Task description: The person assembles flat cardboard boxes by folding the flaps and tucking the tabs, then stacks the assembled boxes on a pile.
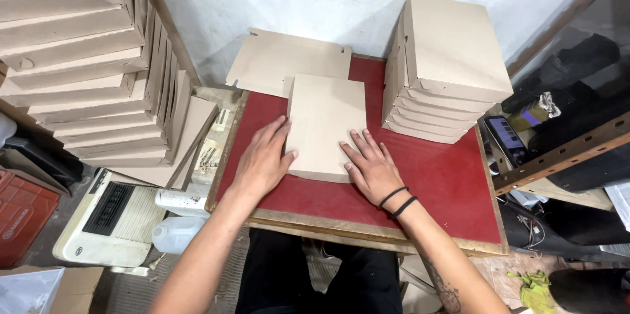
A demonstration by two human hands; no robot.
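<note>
A flat folded cardboard box [325, 124] lies in the middle of a small red-topped table [446, 183]. My left hand [264, 160] rests on the table with its fingers spread against the box's left edge. My right hand [371, 164], two black bands on its wrist, presses flat on the box's lower right corner. Neither hand grips anything. Behind the box an unfolded cardboard blank [282, 61] leans toward the white wall.
A stack of folded cardboard boxes [443, 68] stands at the table's back right. A taller leaning pile of the same boxes [85, 58] fills the left side. Below left sit a white appliance [108, 219] and a plastic jug [176, 234]. A metal shelf frame [564, 153] stands right.
</note>
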